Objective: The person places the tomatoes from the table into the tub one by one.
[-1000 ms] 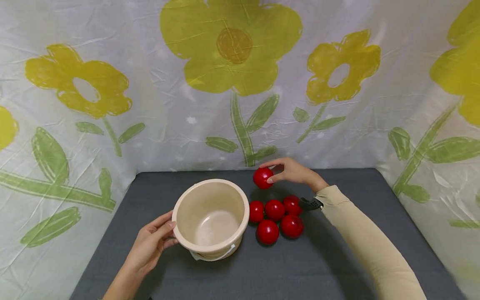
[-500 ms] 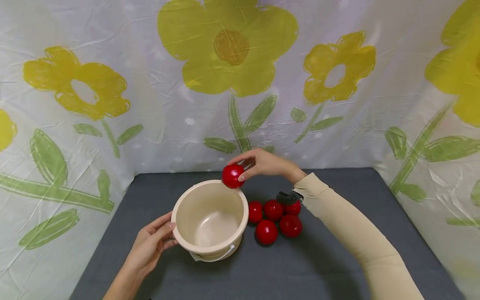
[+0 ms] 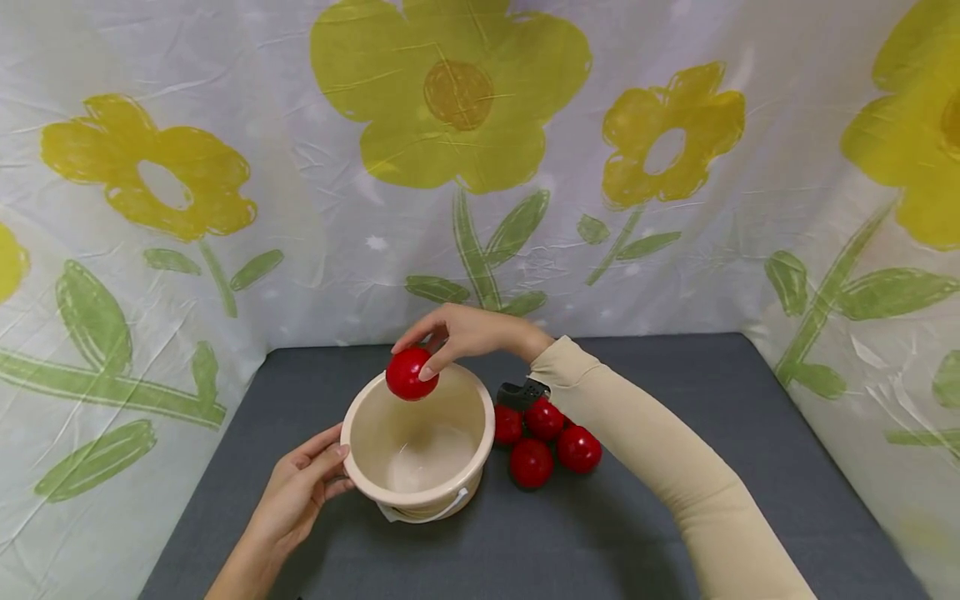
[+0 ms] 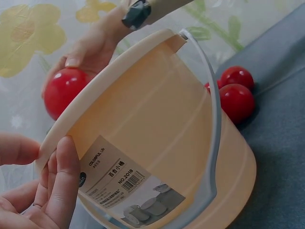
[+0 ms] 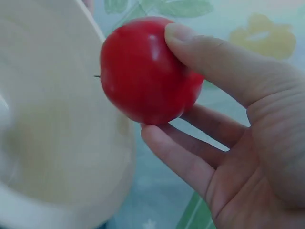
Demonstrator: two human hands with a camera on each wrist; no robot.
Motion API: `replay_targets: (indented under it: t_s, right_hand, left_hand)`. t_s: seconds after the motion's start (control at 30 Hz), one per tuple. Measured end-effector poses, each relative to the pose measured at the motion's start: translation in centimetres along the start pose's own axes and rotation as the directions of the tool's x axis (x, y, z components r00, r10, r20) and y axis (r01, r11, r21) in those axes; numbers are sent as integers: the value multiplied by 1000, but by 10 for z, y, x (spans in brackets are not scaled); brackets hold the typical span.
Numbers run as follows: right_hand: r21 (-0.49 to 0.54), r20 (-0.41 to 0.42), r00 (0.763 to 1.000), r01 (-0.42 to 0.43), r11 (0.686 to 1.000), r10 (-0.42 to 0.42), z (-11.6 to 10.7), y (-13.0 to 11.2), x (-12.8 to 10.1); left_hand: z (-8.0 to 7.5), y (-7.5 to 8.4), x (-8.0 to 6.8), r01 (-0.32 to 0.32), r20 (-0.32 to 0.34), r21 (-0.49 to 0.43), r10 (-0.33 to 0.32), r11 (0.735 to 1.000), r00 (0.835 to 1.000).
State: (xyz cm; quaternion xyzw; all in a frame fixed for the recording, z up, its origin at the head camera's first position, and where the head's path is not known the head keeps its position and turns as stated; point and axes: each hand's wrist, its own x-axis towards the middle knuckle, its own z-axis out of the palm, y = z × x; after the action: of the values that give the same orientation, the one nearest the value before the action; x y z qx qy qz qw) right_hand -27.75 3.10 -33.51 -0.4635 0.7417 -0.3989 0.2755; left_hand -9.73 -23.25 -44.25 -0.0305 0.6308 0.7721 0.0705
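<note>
We see the bucket (image 5: 62, 143) blurred and cropped in the right wrist view; from the head, a sleeve (image 3: 660, 454) partly hides the clustered red fruits (image 3: 544, 422).

Soft shadows fall on the tabletop (image 3: 720, 375), while the dim right wrist view blurs the bucket (image 5: 47, 214).

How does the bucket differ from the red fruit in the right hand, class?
Colour: the bucket is cream; the held fruit is red.
Size: the bucket is much bigger than the held fruit.
Place: the bucket stands on the table; the held fruit is up in the right hand.
Shared: both have smooth surfaces and a hand on them.
</note>
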Motion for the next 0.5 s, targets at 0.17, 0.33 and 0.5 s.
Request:
replay_targets:
  t_s: [0.17,0.33,0.5]
  right_hand:
    - [-4,55,999,-4,1000,4,7,-2,17]
    - [-13,104,995,4,1000,-2,18,2,26]
    - [-13,136,991,-13,1000,15,29,7,31]
  left_hand:
    - [1,1,-1,11,-13,3,-11,1000,1000]
    - [2,2,-1,35,-24,9,-34,999,999]
    - [3,3,0,50,-32,17,-49,999,998]
